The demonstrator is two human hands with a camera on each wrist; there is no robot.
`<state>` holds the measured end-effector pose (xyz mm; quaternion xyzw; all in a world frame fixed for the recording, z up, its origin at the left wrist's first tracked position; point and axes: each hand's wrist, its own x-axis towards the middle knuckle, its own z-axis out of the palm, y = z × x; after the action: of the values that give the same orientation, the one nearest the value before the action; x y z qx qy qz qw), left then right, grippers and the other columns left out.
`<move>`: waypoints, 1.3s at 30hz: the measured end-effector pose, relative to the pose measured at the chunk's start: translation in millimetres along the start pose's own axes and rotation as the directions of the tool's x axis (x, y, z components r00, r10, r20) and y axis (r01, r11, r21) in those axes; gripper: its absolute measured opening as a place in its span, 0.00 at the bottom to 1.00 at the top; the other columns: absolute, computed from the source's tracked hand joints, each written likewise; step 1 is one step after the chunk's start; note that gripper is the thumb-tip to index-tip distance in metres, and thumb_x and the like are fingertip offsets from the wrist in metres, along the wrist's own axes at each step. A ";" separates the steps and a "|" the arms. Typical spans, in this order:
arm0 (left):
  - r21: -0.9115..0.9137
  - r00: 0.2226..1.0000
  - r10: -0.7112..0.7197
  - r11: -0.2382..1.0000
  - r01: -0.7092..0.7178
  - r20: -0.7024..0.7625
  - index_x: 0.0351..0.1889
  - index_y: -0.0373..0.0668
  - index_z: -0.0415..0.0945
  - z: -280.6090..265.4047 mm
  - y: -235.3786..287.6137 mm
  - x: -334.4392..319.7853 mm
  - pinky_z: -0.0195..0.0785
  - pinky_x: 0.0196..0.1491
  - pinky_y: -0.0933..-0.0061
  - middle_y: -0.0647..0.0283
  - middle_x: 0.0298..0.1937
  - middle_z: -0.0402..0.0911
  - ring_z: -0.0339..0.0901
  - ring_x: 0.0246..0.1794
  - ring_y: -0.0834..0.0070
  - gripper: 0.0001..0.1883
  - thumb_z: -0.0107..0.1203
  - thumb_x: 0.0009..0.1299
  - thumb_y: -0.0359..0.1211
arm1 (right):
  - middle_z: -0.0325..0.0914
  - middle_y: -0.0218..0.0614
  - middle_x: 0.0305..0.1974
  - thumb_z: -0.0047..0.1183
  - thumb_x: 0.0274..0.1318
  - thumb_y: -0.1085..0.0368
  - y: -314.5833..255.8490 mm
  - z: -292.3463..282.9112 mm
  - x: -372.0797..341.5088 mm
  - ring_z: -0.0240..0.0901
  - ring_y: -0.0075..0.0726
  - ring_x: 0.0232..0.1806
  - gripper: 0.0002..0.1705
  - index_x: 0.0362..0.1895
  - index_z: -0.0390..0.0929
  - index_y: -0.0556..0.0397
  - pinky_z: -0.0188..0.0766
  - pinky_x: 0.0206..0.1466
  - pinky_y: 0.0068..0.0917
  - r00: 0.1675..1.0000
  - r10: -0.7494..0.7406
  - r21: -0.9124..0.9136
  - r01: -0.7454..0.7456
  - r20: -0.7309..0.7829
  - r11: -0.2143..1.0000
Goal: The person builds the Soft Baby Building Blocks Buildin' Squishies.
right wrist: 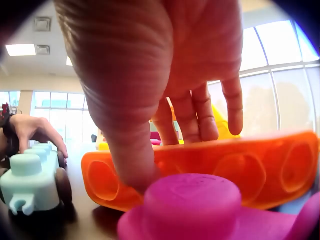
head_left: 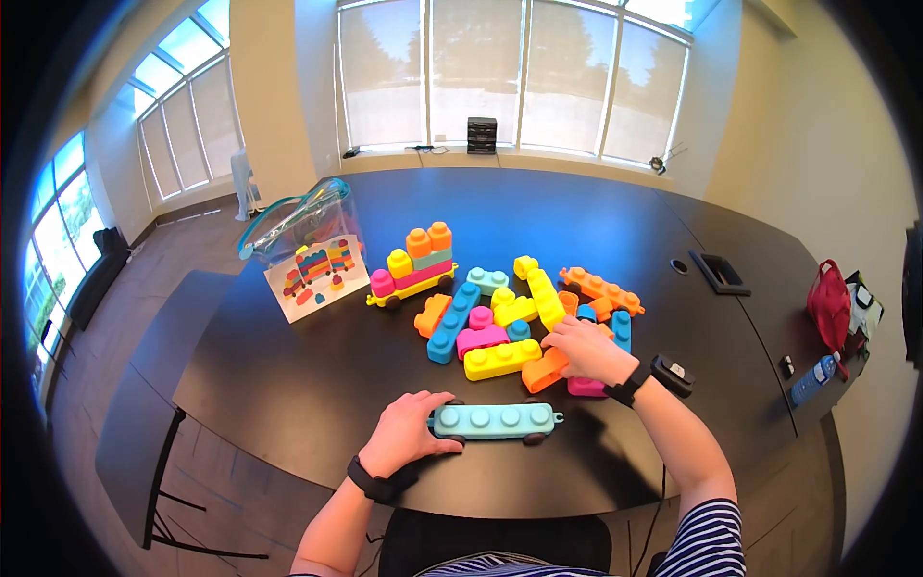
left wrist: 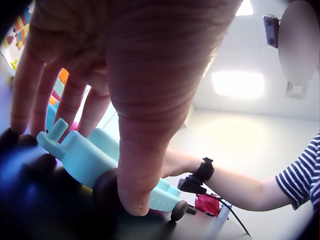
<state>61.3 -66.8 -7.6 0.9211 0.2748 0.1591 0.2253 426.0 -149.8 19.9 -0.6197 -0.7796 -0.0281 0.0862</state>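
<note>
My left hand (head_left: 402,430) holds the left end of a light teal toy train car (head_left: 492,420); its thumb lies along the near side by a dark wheel, its fingers along the far side. This car stands on its wheels with studs upward. My right hand (head_left: 588,351) pinches a long orange building block (right wrist: 240,170) between thumb and fingers. The block is tipped on its side, its hollow underside facing the right wrist camera. A magenta block (right wrist: 192,205) sits close in front of it. Just left of the right hand lies a yellow block (head_left: 502,360).
Several loose blocks, including a blue one (head_left: 454,322), are heaped beyond my hands. A built train car (head_left: 413,269) stands at the back left, near a picture card (head_left: 317,277) and a clear bag (head_left: 308,216). A water bottle (head_left: 815,378) and red bag (head_left: 829,303) are at right.
</note>
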 end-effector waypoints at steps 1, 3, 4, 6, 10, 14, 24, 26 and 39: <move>0.000 1.000 -0.002 1.000 0.002 -0.004 0.63 0.48 0.83 0.9 -1.9 0.1 0.75 0.61 0.56 0.57 0.49 0.85 0.82 0.54 0.54 0.39 0.80 0.55 0.52 | 0.79 0.34 0.45 0.75 0.42 0.71 -4.6 -6.5 -0.8 0.75 0.45 0.58 0.25 0.48 0.80 0.50 0.76 0.57 0.42 0.999 -0.021 0.001 0.021 -0.039 1.000; -0.007 1.000 -0.008 1.000 0.008 0.002 0.63 0.48 0.83 0.7 -2.5 0.2 0.75 0.61 0.56 0.58 0.49 0.85 0.82 0.54 0.54 0.38 0.80 0.55 0.52 | 0.78 0.35 0.45 0.74 0.42 0.71 -22.5 -19.6 -0.3 0.77 0.46 0.55 0.23 0.45 0.78 0.50 0.78 0.53 0.43 0.987 0.024 0.101 -0.008 -0.161 0.995; -0.010 1.000 -0.012 1.000 0.012 0.005 0.63 0.49 0.83 0.4 -2.2 0.3 0.75 0.61 0.56 0.58 0.49 0.85 0.82 0.54 0.55 0.38 0.80 0.55 0.52 | 0.77 0.36 0.45 0.74 0.43 0.71 -31.4 -22.7 1.7 0.78 0.46 0.53 0.22 0.43 0.77 0.51 0.79 0.51 0.43 0.974 0.052 0.154 -0.018 -0.219 0.988; 0.000 1.000 -0.013 1.000 0.013 0.000 0.63 0.48 0.83 -0.9 -0.2 0.7 0.75 0.61 0.56 0.58 0.49 0.86 0.82 0.54 0.55 0.39 0.80 0.55 0.53 | 0.77 0.37 0.44 0.71 0.45 0.70 -53.5 -21.6 8.0 0.82 0.49 0.46 0.22 0.44 0.74 0.50 0.81 0.42 0.44 0.944 0.030 0.118 0.009 -0.329 0.993; 0.015 1.000 0.003 1.000 -0.003 -0.012 0.63 0.52 0.83 4.3 -6.1 0.3 0.77 0.59 0.54 0.59 0.49 0.85 0.82 0.54 0.56 0.40 0.80 0.53 0.54 | 0.75 0.37 0.40 0.68 0.48 0.67 -101.5 7.6 22.7 0.82 0.46 0.44 0.20 0.45 0.74 0.50 0.78 0.38 0.43 0.922 0.045 -0.026 -0.059 -0.385 0.998; 0.050 1.000 -0.018 0.999 0.019 -0.020 0.63 0.51 0.83 10.0 -11.3 0.1 0.77 0.59 0.54 0.60 0.49 0.85 0.82 0.54 0.57 0.40 0.80 0.52 0.55 | 0.74 0.35 0.40 0.64 0.53 0.64 -119.1 35.2 32.7 0.79 0.40 0.40 0.16 0.45 0.76 0.51 0.73 0.41 0.36 0.903 -0.178 -0.353 0.031 -0.392 0.935; 0.043 0.991 -0.134 0.990 0.133 0.014 0.59 0.49 0.86 5.0 -4.6 3.7 0.77 0.60 0.55 0.61 0.47 0.85 0.82 0.54 0.57 0.40 0.82 0.48 0.53 | 0.75 0.43 0.48 0.65 0.61 0.53 -143.3 -1.1 10.8 0.76 0.49 0.54 0.27 0.61 0.80 0.51 0.73 0.57 0.40 0.942 -0.218 -0.120 0.193 -0.254 0.974; 0.042 0.987 -0.158 0.987 0.157 0.022 0.60 0.50 0.86 4.5 -2.2 3.9 0.77 0.60 0.55 0.62 0.47 0.86 0.82 0.55 0.58 0.40 0.82 0.47 0.52 | 0.75 0.43 0.49 0.64 0.63 0.55 -138.3 -4.7 8.0 0.76 0.50 0.55 0.26 0.64 0.79 0.47 0.74 0.58 0.42 0.935 -0.259 -0.129 0.234 -0.242 0.964; 0.039 0.985 -0.169 0.985 0.167 0.036 0.60 0.52 0.86 0.9 2.4 3.4 0.77 0.61 0.56 0.63 0.51 0.86 0.82 0.57 0.58 0.41 0.83 0.46 0.51 | 0.76 0.36 0.47 0.66 0.65 0.59 -137.9 -9.8 -2.6 0.76 0.44 0.52 0.31 0.72 0.75 0.33 0.71 0.55 0.41 0.983 -0.174 0.073 0.178 -0.060 0.981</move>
<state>65.5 -66.9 -6.6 0.9015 0.3499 0.1166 0.2265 293.6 -185.6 37.8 -0.5437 -0.8292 -0.0217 0.1281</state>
